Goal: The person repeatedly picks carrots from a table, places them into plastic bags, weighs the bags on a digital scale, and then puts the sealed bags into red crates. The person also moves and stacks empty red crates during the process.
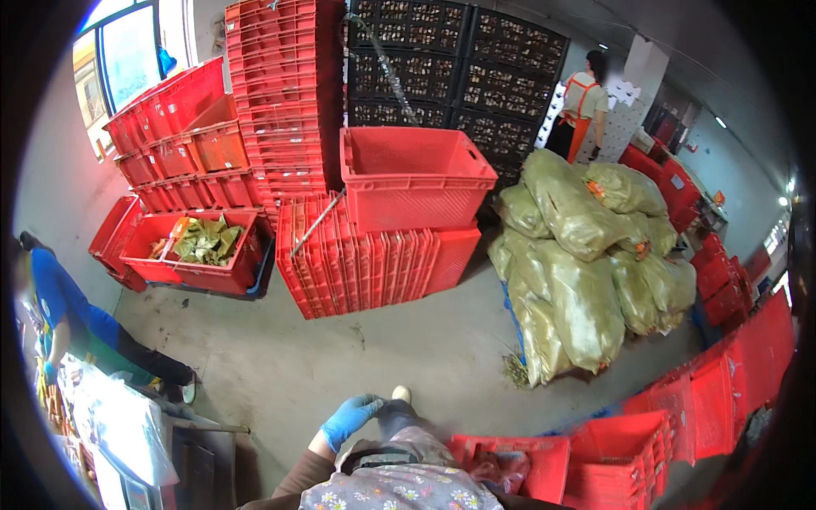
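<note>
My left hand, in a blue glove, hangs in front of my body over my leg, with its fingers together and pointing right; whether it holds anything is not shown. My right hand is out of view; only a dark sleeve shows at the bottom edge. Close on my right stands a red plastic crate with a crumpled reddish bag inside. Ahead on the floor, nested red crates lie on their side, and an upright red crate sits on top of them.
Filled yellow-green sacks are piled ahead right. Black crates and tall red stacks stand behind. Leafy material lies in a crate at left. A person in blue works beside a table; another person stands far back.
</note>
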{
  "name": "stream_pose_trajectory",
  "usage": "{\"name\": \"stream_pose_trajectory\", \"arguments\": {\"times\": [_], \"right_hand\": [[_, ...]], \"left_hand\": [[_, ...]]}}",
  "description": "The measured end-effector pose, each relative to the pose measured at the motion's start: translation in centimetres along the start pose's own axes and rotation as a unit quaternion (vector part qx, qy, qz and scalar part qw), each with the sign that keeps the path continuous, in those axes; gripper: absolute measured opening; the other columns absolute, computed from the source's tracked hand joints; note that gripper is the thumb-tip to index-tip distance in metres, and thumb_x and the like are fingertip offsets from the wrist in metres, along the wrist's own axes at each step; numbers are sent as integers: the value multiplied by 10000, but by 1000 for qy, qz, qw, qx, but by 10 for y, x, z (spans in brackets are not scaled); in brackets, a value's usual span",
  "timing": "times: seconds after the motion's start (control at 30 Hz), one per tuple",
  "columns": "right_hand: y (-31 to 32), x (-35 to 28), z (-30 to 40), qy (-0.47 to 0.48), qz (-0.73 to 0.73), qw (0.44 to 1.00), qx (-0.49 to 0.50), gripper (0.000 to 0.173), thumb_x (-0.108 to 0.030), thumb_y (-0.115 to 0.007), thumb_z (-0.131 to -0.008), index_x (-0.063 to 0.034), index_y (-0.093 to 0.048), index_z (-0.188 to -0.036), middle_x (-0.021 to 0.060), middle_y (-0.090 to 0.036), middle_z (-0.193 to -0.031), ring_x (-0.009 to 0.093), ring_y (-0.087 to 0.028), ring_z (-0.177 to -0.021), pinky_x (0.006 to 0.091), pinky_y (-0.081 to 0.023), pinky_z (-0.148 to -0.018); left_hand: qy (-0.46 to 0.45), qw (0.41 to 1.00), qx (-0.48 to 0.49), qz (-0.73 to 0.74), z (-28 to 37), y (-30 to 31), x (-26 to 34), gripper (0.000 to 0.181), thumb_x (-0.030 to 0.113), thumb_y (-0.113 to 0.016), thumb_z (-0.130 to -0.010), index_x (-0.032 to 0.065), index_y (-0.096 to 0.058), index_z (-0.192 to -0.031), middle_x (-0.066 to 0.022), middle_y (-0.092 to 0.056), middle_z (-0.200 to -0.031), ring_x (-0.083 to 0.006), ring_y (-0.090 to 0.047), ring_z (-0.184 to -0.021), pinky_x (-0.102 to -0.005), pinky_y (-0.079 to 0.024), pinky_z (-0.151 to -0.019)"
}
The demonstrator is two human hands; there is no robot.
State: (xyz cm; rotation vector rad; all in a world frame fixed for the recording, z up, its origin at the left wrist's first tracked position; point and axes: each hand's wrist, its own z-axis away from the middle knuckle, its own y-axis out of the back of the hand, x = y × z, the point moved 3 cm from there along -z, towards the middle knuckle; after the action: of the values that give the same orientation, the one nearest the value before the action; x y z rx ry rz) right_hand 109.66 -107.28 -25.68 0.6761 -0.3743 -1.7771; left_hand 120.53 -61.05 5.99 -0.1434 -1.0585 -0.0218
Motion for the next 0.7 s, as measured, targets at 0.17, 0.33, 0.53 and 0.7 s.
{"name": "stream_pose_trajectory", "arguments": {"times": [0.17,0.33,0.53,0.7], "right_hand": [[193,-102,-123,135,254,955,65,211,-233,-523,-761,-98,-669,-831,152,-634,-919,338,-624,-776,443,-503,-664],[375,-218,-137,80,-417,893,148,166,-140,-502,-857,-35,-576,-961,108,-632,-828,187,-616,-726,304,-485,-647],[424,-292,-150,112,-474,868,91,208,-210,-504,-876,-39,-571,-974,85,-640,-839,167,-621,-724,286,-476,-645],[421,-330,-160,-3,-507,861,43,365,-430,-543,-842,-74,-584,-909,63,-646,-765,146,-617,-636,263,-457,-540]], "left_hand": [[-72,995,74,-11,-76,48,90,297,211,-508,-897,-13,-570,-1081,-85,-626,-931,-156,-582,-848,-278,-452,-772],[-84,981,160,75,-125,80,125,257,185,-511,-890,-13,-585,-1036,-82,-625,-897,-151,-578,-820,-266,-453,-756],[29,981,138,133,-189,106,129,293,252,-497,-890,23,-597,-1043,-74,-643,-898,-164,-599,-829,-267,-453,-756],[0,978,167,124,-288,184,158,304,287,-507,-884,27,-602,-1010,-85,-645,-900,-164,-612,-813,-280,-465,-742]]}}
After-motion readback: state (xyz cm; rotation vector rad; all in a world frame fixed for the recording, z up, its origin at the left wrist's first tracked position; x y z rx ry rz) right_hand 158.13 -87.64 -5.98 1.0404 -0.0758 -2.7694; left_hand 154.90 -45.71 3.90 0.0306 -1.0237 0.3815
